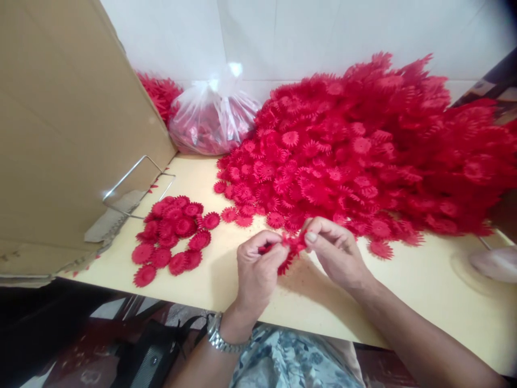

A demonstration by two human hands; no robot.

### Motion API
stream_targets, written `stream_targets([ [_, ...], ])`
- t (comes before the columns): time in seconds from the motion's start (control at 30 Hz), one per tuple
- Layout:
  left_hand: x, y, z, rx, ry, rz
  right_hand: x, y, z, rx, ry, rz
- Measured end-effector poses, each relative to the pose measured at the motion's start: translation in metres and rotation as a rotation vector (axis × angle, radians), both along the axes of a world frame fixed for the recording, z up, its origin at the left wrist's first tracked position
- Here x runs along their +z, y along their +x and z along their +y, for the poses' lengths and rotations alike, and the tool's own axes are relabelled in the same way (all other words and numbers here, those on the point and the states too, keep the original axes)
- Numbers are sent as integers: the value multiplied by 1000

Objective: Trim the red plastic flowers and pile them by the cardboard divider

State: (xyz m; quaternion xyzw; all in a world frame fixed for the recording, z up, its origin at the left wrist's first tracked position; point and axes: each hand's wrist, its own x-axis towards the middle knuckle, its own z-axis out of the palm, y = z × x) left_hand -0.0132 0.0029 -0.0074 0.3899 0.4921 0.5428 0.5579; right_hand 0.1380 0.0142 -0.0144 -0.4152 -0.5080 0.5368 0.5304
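Between my two hands is a small red fringed flower-shaped piece (297, 243), pinched at both sides just above the table. My left hand (258, 269), with a metal watch on the wrist, grips its left side between thumb and fingers. On the other side my right hand (337, 250) pinches it with thumb and forefinger. Part of the piece is hidden by the fingers. A small group of round red flower pieces (173, 231) lies left of my hands. Behind them rises a large heap of similar red pieces (343, 156).
A tied clear plastic bag (214, 118) with red contents stands against the white wall. On the left is a cardboard sheet (72, 118), with a bent metal wire frame (125, 178) beside it. The table's front edge runs close to my lap. A blurred rounded object (495, 264) lies far right.
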Motion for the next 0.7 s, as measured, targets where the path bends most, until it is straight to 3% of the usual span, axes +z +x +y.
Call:
stream_targets([
  [0.07, 0, -6, 2, 89, 17, 0, 1, 5, 0, -141, 38, -29],
  [0.13, 0, -12, 5, 64, 11, 20, 7, 13, 3, -191, 62, -174],
  [0.23, 1, -16, 8, -31, -32, -11, 25, 24, 18, -212, 194, -533],
  [0.4, 2, -13, 10, -33, -51, -63, 59, 29, 56, -363, 508, -1115],
  [0.47, 1, -11, 9, -31, -48, -69, 64, 21, 55, -271, 543, -1133],
  [0.6, -2, -9, 8, -42, -21, -56, 55, -3, 30, 171, 480, -876],
  [0.63, -3, -10, 8, -49, -17, -51, 52, -6, 25, 222, 454, -825],
  [0.7, -3, -11, 7, -56, -37, -43, 48, -8, 26, 185, 398, -774],
])
